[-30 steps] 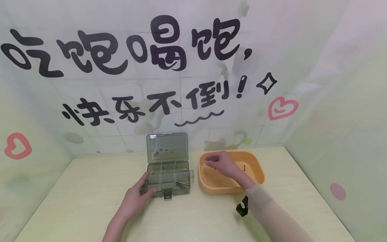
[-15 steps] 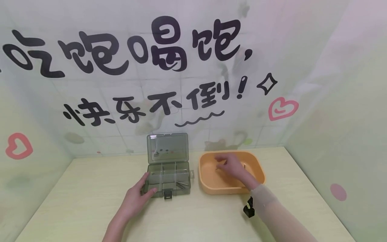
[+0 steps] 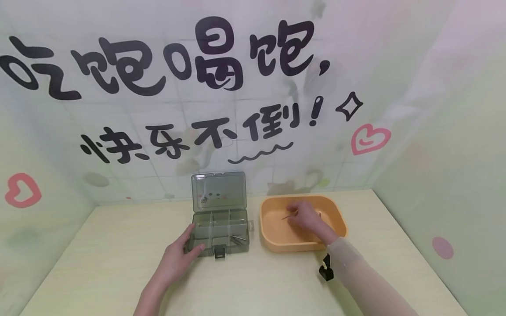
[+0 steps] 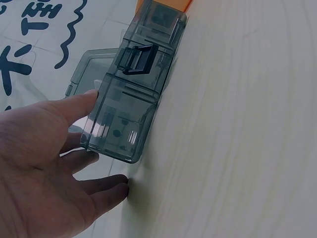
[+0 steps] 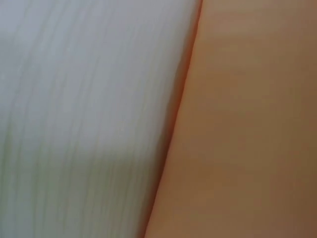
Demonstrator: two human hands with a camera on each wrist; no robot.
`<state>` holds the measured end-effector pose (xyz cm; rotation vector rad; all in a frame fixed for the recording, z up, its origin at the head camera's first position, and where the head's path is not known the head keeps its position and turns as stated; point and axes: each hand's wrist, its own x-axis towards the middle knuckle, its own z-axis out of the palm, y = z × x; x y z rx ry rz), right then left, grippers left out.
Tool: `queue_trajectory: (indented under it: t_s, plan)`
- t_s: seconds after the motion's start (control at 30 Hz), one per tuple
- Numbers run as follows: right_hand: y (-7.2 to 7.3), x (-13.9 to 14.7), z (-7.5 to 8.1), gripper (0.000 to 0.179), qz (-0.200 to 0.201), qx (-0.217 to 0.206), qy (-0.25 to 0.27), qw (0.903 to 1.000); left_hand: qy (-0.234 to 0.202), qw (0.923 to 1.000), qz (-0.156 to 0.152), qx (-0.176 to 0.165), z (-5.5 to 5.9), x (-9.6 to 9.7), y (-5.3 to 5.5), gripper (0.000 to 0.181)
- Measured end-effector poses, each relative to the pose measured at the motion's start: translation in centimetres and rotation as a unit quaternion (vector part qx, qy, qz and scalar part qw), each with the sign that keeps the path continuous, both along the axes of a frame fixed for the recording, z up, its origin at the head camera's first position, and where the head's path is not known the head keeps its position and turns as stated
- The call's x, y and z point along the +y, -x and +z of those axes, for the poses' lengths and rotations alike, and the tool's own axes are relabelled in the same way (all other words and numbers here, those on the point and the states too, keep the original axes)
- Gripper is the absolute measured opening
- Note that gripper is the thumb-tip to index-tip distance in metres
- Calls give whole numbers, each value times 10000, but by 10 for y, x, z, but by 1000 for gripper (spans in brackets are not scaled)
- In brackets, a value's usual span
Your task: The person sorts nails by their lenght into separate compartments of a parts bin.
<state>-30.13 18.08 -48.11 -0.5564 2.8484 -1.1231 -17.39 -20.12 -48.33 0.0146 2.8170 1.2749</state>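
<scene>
A smoky grey compartment box (image 3: 219, 230) stands on the table with its lid raised. My left hand (image 3: 178, 259) holds its left end; in the left wrist view the thumb (image 4: 81, 105) touches the rim and the other fingers lie around the end. Several thin metal screws (image 3: 238, 240) lie in the front right compartment. Over the orange tray (image 3: 272, 246), my right hand (image 3: 308, 215) pinches a thin screw (image 3: 285, 217) that sticks out to the left of the fingertips. Another screw (image 3: 319, 214) shows in the tray, partly behind the hand. The right wrist view shows no fingers.
The tray stands to the right of the box, with a small gap between them. A wall (image 3: 237, 184) with printed lettering rises behind the table (image 3: 118, 245). A black clip-like piece (image 3: 326, 270) hangs at the right sleeve. The box's latch (image 3: 219, 251) faces front.
The right hand has moved right and a little lower in the tray, and a thin screw now shows at its fingertips. The left hand and the box have stayed put.
</scene>
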Motion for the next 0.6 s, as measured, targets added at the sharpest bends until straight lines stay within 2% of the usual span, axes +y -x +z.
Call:
queue_trajectory:
  t_s: [0.17,0.6]
  plan:
    - [1,-1,-3,29,156,394,-215,9989,-64,10000,-10,13,0,1,0,81]
    - [1,-4,-7,23,-131,206,-318,9992,-49,10000,12,46,2,1,-1,79]
